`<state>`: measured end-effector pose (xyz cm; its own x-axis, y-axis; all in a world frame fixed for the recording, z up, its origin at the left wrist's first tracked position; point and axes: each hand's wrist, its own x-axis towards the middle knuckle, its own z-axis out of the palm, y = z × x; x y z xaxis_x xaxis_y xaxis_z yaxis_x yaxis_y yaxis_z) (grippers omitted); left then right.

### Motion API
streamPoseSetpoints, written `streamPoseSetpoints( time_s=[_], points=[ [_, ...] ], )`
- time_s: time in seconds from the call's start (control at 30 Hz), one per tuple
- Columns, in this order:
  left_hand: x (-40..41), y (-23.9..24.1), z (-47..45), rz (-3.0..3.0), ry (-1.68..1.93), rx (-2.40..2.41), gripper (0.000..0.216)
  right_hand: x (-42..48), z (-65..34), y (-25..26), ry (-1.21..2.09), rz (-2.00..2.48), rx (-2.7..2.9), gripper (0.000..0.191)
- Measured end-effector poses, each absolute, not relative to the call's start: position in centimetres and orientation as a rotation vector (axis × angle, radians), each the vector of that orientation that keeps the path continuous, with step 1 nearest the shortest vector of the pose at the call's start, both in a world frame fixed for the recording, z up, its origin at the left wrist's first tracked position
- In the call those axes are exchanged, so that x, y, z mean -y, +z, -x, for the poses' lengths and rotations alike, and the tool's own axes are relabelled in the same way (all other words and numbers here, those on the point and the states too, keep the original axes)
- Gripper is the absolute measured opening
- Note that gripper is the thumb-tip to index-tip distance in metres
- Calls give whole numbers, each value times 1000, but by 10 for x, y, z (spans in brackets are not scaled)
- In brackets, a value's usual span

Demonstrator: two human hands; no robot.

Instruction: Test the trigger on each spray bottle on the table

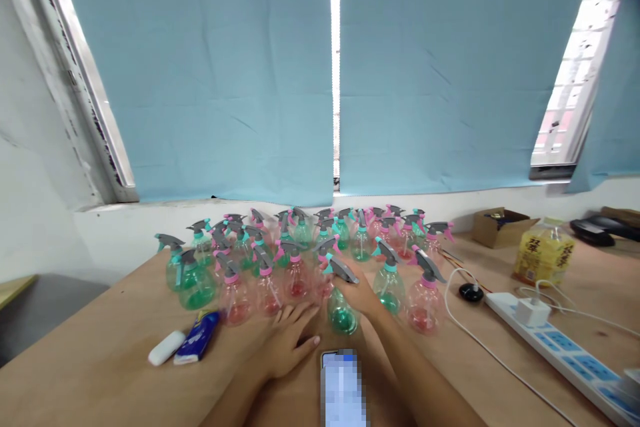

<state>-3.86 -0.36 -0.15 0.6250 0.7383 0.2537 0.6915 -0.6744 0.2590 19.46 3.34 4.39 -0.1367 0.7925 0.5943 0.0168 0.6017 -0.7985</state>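
Observation:
My right hand (358, 290) is closed around the neck of a green spray bottle (343, 317) with a grey and turquoise trigger head. That bottle stands on the table in front of the other bottles. Flat on the wood, with its fingers stretched out, lies my left hand (290, 341), just in front of a pink spray bottle (270, 293). A phone (345, 390) rests between my forearms, its screen blurred. Right of my right hand stand another green spray bottle (389, 287) and a pink spray bottle (424, 307).
Several more green and pink spray bottles (197, 287) crowd the table back to the wall. At left lie a blue packet (197, 337) and a white case (167, 348). On the right are a power strip (565, 347), cables, a yellow-labelled jug (543, 257) and a cardboard box (500, 230).

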Motion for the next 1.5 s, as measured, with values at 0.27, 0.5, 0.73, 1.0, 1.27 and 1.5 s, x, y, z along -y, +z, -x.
streamPoseSetpoints(
  time_s=[0.27, 0.5, 0.73, 1.0, 1.27, 1.5],
  points=[
    [5, 3, 35, -2602, 701, -1206, 29, -29, -176, 50, 1249, 507, 1552, 17],
    [4, 0, 34, -2554, 712, -1253, 32, -34, -169, 48, 1305, 455, 1520, 17],
    [2, -3, 34, -2551, 712, -1262, 31, -33, -170, 51, 1260, 476, 1573, 21],
    [5, 2, 33, -2532, 696, -1271, 32, -32, -169, 50, 1227, 511, 1543, 21],
    [6, 1, 33, -2506, 702, -1269, 31, -35, -170, 48, 1231, 494, 1546, 20],
    [6, 2, 34, -2521, 700, -1264, 31, -36, -172, 49, 1226, 469, 1598, 24]
  ],
)
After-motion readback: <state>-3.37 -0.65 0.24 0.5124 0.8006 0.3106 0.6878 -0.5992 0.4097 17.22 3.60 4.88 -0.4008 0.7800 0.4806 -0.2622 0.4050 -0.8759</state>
